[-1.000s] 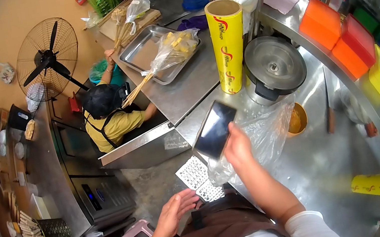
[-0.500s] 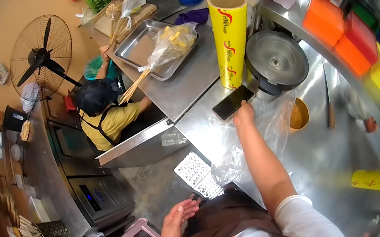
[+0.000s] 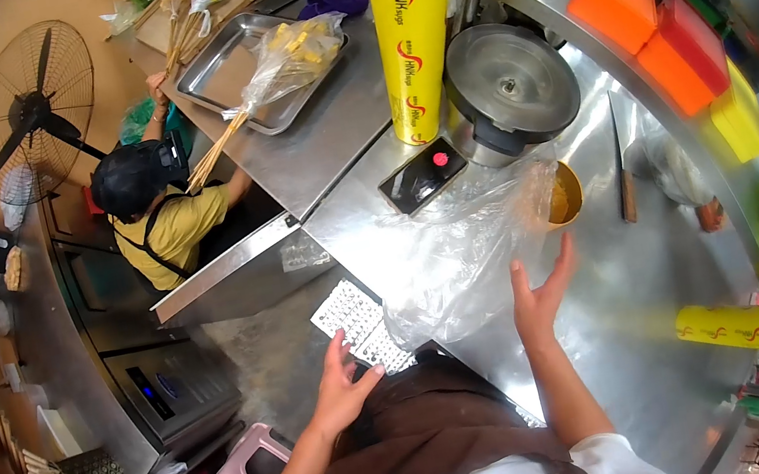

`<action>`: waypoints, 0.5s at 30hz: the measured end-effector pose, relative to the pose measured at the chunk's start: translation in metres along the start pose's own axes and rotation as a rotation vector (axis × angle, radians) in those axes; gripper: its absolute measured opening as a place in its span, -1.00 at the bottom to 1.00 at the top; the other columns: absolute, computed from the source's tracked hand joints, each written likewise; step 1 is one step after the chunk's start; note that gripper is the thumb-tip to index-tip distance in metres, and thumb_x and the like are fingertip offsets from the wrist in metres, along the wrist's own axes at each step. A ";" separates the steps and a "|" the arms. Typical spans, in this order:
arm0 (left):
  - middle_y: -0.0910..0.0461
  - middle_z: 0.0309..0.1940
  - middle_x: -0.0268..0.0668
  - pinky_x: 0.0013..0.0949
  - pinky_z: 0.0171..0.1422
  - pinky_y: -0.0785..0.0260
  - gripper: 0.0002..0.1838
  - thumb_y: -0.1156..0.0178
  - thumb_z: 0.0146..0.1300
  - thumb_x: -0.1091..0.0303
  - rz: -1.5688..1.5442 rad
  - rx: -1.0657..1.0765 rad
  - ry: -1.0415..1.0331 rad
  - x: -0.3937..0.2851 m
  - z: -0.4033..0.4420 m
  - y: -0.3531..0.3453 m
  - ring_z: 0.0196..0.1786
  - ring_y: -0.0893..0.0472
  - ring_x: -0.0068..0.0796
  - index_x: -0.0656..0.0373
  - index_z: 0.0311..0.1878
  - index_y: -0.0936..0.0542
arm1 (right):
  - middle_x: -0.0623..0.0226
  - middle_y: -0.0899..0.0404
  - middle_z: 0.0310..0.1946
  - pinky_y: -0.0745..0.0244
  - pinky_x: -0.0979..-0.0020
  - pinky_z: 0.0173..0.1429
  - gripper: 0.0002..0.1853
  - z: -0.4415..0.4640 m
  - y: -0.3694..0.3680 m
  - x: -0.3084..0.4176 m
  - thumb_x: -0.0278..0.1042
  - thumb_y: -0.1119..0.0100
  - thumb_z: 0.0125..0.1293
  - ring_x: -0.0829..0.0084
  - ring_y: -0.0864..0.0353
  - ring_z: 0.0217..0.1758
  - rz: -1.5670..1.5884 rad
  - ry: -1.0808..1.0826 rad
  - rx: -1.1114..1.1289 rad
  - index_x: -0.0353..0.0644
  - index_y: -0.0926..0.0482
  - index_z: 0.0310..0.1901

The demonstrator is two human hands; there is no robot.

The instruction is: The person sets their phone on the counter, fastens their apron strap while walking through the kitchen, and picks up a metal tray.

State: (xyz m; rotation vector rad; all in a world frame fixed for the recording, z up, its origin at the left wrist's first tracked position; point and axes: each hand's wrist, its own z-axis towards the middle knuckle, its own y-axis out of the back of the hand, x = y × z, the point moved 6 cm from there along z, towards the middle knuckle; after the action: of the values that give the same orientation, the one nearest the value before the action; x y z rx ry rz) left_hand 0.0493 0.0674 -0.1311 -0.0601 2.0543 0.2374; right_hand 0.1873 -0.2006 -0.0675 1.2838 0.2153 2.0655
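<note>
My right hand (image 3: 541, 300) is held over the steel counter (image 3: 611, 338), thumb and fingers apart and nothing in it. Just beyond it a crumpled clear plastic bag (image 3: 452, 275) lies on the counter, next to a round container with brown powder (image 3: 563, 192). My left hand (image 3: 343, 388) hovers in front of my brown apron (image 3: 413, 424), empty with its fingers spread. A black phone (image 3: 423, 176), with a pink-red spot lit on its screen, lies at the foot of an upright yellow roll of wrap (image 3: 412, 48).
A round metal pan-like device (image 3: 515, 86) stands beside the roll. A knife (image 3: 628, 193) lies to the right, and another yellow roll (image 3: 746, 328) near the edge. Skewers in a bag (image 3: 292, 54) rest on a steel tray (image 3: 200, 81). A person in yellow (image 3: 165, 229) is beyond the counter.
My right hand has let go of the phone and drawn back toward me, opening. My left hand has risen and spread its fingers. The phone's screen now shows a pink-red spot.
</note>
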 end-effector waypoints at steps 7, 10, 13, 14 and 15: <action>-0.06 0.22 0.06 -0.27 0.30 0.06 0.00 -0.32 -0.06 0.27 -0.036 0.117 -0.011 -0.024 0.047 -0.037 0.29 -0.05 -0.19 0.16 0.31 0.18 | 0.26 -0.42 -0.18 -0.32 0.46 -0.05 -0.58 -0.061 -0.051 -0.053 -0.39 -0.06 0.16 0.44 -0.42 -0.16 0.787 -1.038 0.383 -0.27 -0.29 0.06; -0.50 -0.32 -0.35 -0.51 -0.13 -0.31 -0.45 -0.21 0.06 0.38 -0.170 0.074 0.026 -0.003 0.052 -0.028 -0.29 -0.46 -0.62 0.19 0.14 -0.28 | 0.35 -0.43 -0.27 -0.39 0.50 -0.22 -0.67 -0.062 -0.054 -0.013 -0.33 -0.05 0.18 0.50 -0.45 -0.30 0.933 -1.181 0.527 -0.22 -0.36 -0.02; -0.49 -0.55 -0.47 -0.63 -0.40 -0.29 -0.92 -0.12 0.13 0.45 -0.474 -0.268 0.093 0.000 0.036 0.018 -0.51 -0.44 -0.72 0.19 -0.31 -0.54 | 0.39 -0.43 -0.30 -0.40 0.51 -0.33 -0.73 -0.044 -0.054 -0.002 -0.29 -0.04 0.20 0.53 -0.45 -0.36 0.949 -1.222 0.552 -0.19 -0.41 -0.10; -0.48 -0.56 -0.47 -0.60 -0.45 -0.29 -0.94 -0.11 0.14 0.42 -0.542 -0.323 0.031 0.003 0.029 0.042 -0.55 -0.42 -0.71 0.18 -0.38 -0.51 | 0.41 -0.43 -0.32 -0.40 0.52 -0.38 -0.75 -0.038 -0.056 -0.002 -0.28 -0.04 0.20 0.55 -0.44 -0.38 0.947 -1.188 0.553 -0.18 -0.42 -0.13; -0.45 -0.60 -0.49 -0.60 -0.47 -0.28 -0.93 -0.10 0.15 0.40 -0.586 -0.369 0.023 -0.002 0.023 0.057 -0.58 -0.40 -0.72 0.14 -0.43 -0.48 | 0.43 -0.43 -0.36 -0.37 0.55 -0.42 -0.77 -0.033 -0.063 -0.004 -0.27 -0.04 0.20 0.58 -0.43 -0.42 0.919 -1.162 0.548 -0.17 -0.44 -0.16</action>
State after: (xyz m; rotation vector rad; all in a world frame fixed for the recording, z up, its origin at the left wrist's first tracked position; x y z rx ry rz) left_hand 0.0622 0.1272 -0.1313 -0.8774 1.8992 0.2427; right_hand 0.1895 -0.1493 -0.1164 3.1053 -0.4548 1.4883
